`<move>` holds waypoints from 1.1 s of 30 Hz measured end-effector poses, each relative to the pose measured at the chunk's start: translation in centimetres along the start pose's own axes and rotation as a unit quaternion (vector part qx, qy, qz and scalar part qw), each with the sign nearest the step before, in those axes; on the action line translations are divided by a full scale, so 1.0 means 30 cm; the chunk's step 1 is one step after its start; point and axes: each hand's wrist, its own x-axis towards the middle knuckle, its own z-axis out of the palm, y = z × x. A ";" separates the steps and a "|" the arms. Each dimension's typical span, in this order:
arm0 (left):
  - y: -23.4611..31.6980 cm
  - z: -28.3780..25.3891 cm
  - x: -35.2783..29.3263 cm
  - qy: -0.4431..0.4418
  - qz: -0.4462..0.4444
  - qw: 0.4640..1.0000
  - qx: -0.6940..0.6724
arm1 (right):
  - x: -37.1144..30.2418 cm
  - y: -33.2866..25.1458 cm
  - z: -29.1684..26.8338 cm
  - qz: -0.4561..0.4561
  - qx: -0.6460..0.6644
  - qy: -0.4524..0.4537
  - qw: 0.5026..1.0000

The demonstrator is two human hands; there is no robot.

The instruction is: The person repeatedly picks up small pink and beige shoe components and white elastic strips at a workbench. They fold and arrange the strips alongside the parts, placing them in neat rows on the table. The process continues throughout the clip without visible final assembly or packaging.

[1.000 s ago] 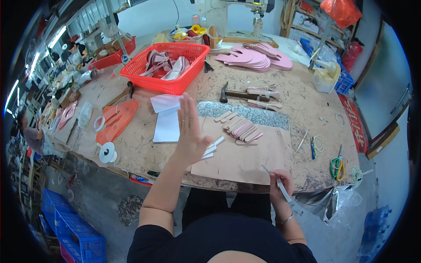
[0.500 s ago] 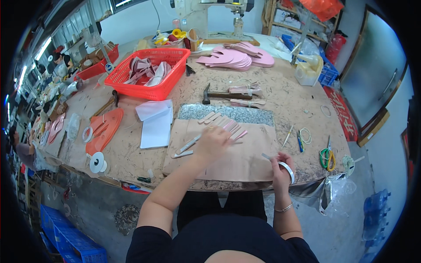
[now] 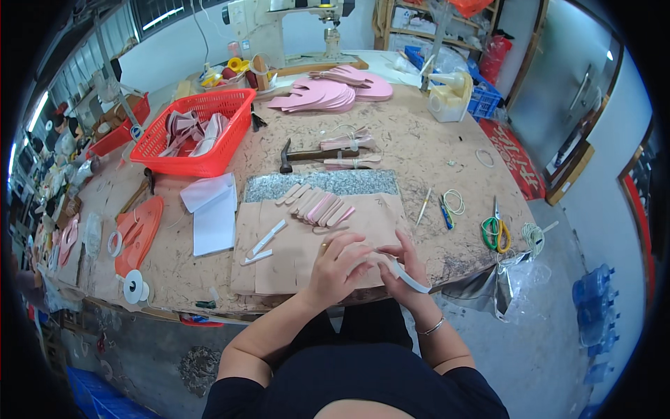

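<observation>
My right hand (image 3: 406, 269) grips a roll of white tape (image 3: 413, 278), its pale curved edge showing along the palm. Close against it is my left hand (image 3: 337, 267), fingers bent and pinched. Between the two hands a small pale piece shows in part; the fingers cover most of it. Just beyond them, a row of overlapping pink and beige straps (image 3: 317, 207) with rounded ends lies on a beige board (image 3: 279, 278). To the left of the straps, narrow white strips (image 3: 268, 237) rest on the same board.
Beyond the board are a grey speckled slab (image 3: 321, 186), a hammer (image 3: 314, 154) and bundled straps (image 3: 349, 141). Scissors (image 3: 496, 230), a blue pen (image 3: 446, 213) and cord lie right. White paper (image 3: 213, 227), orange pieces (image 3: 139, 223) and a red basket (image 3: 199, 164) stand left.
My left hand has left the row of straps and come back toward me to meet my right hand. The right hand has shifted left with the tape. The view has turned slightly right.
</observation>
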 end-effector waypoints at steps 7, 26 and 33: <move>0.033 0.021 -0.027 0.012 0.088 0.977 0.193 | -0.034 -0.032 0.036 0.001 -0.002 -0.047 0.999; 0.037 -0.039 -0.092 0.025 -0.038 0.999 -0.022 | -0.076 -0.062 0.005 0.094 0.198 -0.073 0.973; 0.076 0.002 -0.129 0.041 -0.185 0.977 -0.100 | -0.077 -0.051 0.003 0.211 0.455 -0.075 0.862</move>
